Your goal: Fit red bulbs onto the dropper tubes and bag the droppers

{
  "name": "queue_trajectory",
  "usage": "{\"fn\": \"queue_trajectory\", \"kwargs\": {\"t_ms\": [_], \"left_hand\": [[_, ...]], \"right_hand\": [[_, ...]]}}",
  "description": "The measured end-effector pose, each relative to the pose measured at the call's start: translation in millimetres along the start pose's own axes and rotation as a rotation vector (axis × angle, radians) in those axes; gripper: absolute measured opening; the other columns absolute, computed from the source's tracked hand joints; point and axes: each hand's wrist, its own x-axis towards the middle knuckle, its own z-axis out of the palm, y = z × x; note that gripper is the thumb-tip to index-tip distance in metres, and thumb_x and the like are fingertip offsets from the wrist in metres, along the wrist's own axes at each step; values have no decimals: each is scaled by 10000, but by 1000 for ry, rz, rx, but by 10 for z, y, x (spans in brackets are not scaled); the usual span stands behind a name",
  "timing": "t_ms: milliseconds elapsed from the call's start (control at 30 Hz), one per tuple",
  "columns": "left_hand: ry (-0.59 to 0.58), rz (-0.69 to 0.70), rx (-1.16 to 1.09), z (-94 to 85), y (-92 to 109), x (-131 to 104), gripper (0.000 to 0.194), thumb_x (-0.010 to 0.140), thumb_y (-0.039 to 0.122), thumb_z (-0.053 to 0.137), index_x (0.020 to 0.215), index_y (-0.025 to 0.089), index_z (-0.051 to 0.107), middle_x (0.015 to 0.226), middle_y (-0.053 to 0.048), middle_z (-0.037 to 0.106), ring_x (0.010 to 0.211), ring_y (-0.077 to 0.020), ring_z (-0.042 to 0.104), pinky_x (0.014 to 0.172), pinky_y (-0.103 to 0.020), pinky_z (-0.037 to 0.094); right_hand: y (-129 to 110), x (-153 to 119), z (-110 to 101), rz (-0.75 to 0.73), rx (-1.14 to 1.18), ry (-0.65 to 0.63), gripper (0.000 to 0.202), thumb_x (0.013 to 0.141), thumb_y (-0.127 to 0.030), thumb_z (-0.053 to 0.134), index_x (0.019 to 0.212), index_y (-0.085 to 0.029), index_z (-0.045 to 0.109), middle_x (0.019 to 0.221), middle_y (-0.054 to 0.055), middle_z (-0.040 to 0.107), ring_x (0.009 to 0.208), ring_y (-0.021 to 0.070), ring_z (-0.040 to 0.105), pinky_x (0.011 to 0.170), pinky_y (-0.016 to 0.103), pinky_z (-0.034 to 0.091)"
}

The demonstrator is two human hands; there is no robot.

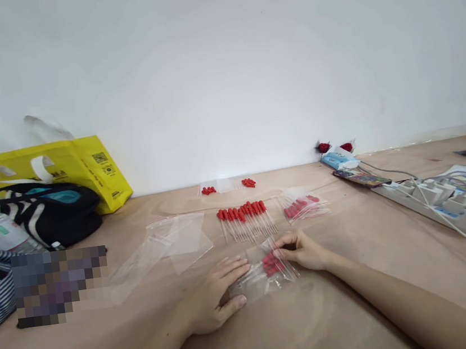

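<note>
Flat on the table in front of me lies a clear zip bag (255, 285) with several red rubber bulbs (272, 263) inside. My left hand (220, 295) rests on its left side, fingers stretched out and spread. At the bag's right edge, the thumb and fingers of my right hand (302, 250) are pinched on the plastic. Just beyond is a row of droppers (247, 218) with red bulbs and thin clear stems, side by side. Right of the row sits another zip bag (303, 209) holding red bulbs. Flat clear bags (185, 234) overlap to the left.
Near the wall, two small clusters of red bulbs (208, 190) lie on clear plastic. A yellow bag (106, 178), a black bag (63, 212) and a large bottle (0, 231) stand left. A power strip (432, 209) with plugs and cables runs along the right.
</note>
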Motion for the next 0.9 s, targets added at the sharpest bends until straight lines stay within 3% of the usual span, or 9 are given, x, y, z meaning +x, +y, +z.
{"fn": "queue_trajectory", "kwargs": {"t_ms": [133, 233, 367, 433, 567, 767, 900], "left_hand": [[-8, -42, 4, 1, 7, -13, 503, 855, 369, 443, 1330, 271, 311, 1405, -35, 304, 1283, -248, 263, 1045, -471, 237], [-13, -68, 5, -11, 24, -18, 481, 853, 371, 446, 1310, 257, 351, 1401, -46, 312, 1282, -249, 264, 1046, -467, 234], [-25, -58, -2, -53, 59, -14, 396, 894, 350, 373, 1277, 255, 405, 1368, -39, 372, 1272, -225, 292, 1060, -466, 200], [-27, -55, 1, -67, 65, -11, 383, 908, 333, 339, 1277, 255, 407, 1363, -34, 381, 1271, -214, 296, 1061, -463, 197], [-49, -54, 29, -59, 46, -11, 459, 864, 391, 428, 1299, 256, 372, 1377, -40, 357, 1274, -232, 287, 1056, -471, 205], [-63, -59, 20, -63, 49, -12, 422, 902, 377, 347, 1307, 262, 361, 1389, -33, 337, 1287, -214, 262, 1059, -473, 194], [-66, -55, 1, -88, 68, -10, 436, 884, 384, 389, 1303, 262, 370, 1390, -38, 335, 1287, -231, 260, 1057, -484, 190]], "right_hand": [[83, 16, 89, 111, 100, 127, 265, 675, -403, 634, 604, -149, 615, 603, 16, 623, 521, 120, 529, 533, 255, 416], [91, 0, 83, 90, 40, 169, 201, 671, -325, 631, 593, -153, 563, 564, -10, 578, 511, 102, 498, 507, 228, 390], [38, -1, -80, 67, -49, 90, 47, 661, -197, 563, 635, -160, 573, 580, -22, 570, 534, 96, 493, 514, 210, 384], [12, 59, -187, 129, -111, 161, 47, 630, -147, 537, 652, -160, 576, 585, -25, 571, 524, 95, 492, 496, 201, 376], [-1, 390, -319, 232, -287, 394, 67, 606, -126, 532, 642, -161, 577, 621, -8, 603, 575, 112, 538, 546, 205, 397], [103, 1069, -295, 358, -327, 573, 135, 652, -262, 563, 699, -159, 636, 762, 65, 664, 749, 188, 591, 653, 257, 411], [203, 1281, -240, 444, -276, 627, 176, 654, -314, 571, 690, -168, 662, 721, 68, 670, 715, 196, 602, 623, 262, 414]]}}
